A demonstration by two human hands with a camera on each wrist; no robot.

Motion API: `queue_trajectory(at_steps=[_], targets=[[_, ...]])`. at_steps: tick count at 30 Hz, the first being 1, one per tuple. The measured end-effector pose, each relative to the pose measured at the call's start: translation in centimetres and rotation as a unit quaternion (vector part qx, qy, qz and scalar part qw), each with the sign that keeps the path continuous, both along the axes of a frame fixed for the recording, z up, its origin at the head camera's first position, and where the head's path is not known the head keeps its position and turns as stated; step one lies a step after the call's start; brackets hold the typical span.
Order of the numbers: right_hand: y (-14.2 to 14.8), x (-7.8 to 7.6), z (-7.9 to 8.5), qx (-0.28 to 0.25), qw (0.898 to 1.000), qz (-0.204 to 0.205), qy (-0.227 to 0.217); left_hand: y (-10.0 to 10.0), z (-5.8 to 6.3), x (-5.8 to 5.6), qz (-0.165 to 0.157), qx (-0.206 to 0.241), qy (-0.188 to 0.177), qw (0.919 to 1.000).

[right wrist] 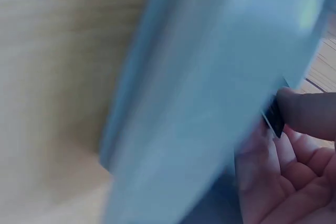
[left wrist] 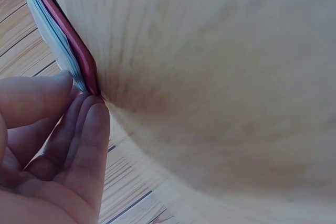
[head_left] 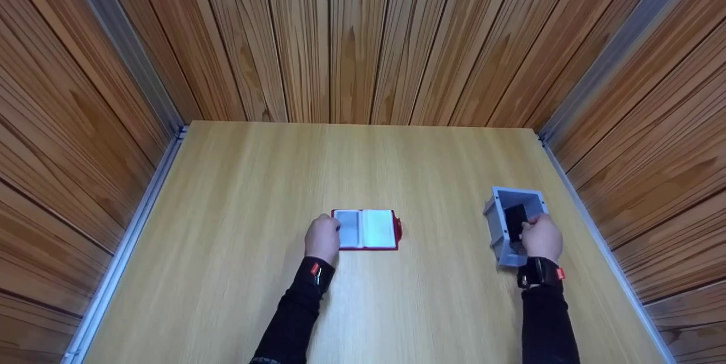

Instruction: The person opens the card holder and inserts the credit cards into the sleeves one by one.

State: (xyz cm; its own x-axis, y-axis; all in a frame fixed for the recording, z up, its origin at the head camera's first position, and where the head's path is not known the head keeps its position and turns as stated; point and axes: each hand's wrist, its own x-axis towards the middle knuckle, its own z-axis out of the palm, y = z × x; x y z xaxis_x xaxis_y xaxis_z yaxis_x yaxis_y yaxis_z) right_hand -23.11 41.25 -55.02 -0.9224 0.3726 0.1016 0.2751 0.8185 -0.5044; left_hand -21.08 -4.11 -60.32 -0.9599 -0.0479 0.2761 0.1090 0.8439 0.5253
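Observation:
A small red card holder lies spread flat on the table, its pale plastic-looking pages facing up and a red clasp tab at its right edge. My left hand pinches its left edge; in the left wrist view the thumb is at the pages and the fingers are by the red cover. To the right, my right hand reaches into a grey plastic bin. Thumb and fingers pinch a thin black card there. The bin's wall hides part of that hand's view.
The light wooden table is bounded by wood-panelled walls at the back and both sides. Metal rails run along its side edges. The bin stands near the right rail.

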Motion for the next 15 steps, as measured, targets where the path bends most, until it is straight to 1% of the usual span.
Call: queue_trajectory(at_steps=[3, 5, 11, 15], targets=[[-0.2, 0.0, 1.0, -0.002, 1.0, -0.014, 0.022, 0.0, 0.0, 0.0, 0.0, -0.007, 0.008, 0.9999], [-0.3, 0.0, 1.6, -0.006, 0.999, -0.021, 0.03, 0.0, -0.1, 0.0, 0.0, -0.005, 0.006, 1.0], [-0.7, -0.2, 2.7, -0.014, 0.998, -0.034, 0.054, -0.1, 0.1, 0.0, -0.003, 0.006, -0.022, 0.9997], [-1.0, -0.2, 3.1, -0.014, 0.997, -0.034, 0.072, 0.0, 0.1, 0.0, -0.004, 0.005, -0.028, 0.9996]])
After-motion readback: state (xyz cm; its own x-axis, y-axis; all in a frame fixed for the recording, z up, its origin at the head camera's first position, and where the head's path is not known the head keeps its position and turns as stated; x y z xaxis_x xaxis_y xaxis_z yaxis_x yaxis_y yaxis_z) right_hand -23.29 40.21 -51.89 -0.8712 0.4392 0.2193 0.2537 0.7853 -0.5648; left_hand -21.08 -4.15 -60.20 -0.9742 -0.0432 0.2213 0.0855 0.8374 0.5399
